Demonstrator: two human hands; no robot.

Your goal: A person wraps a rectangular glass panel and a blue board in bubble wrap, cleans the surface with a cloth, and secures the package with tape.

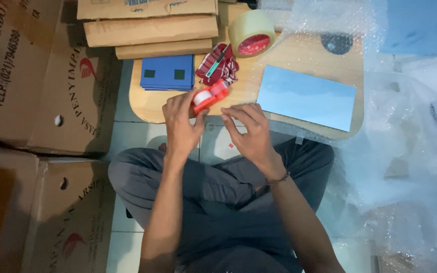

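My left hand (180,121) grips a small red tape dispenser (209,96) with a white roll in it, held at the near edge of a low wooden table (304,55). My right hand (249,131) is beside it with thumb and fingers pinched together, seemingly on a strip of clear tape pulled from the dispenser; the strip itself is too faint to see. A light blue flat sheet (307,103) lies on the table just right of my hands.
On the table sit a stack of dark blue sheets (168,72), a red-and-white patterned packet (217,65) and a large roll of clear packing tape (251,33). Cardboard boxes (36,76) stand at left and behind. Bubble wrap (410,151) covers the floor at right.
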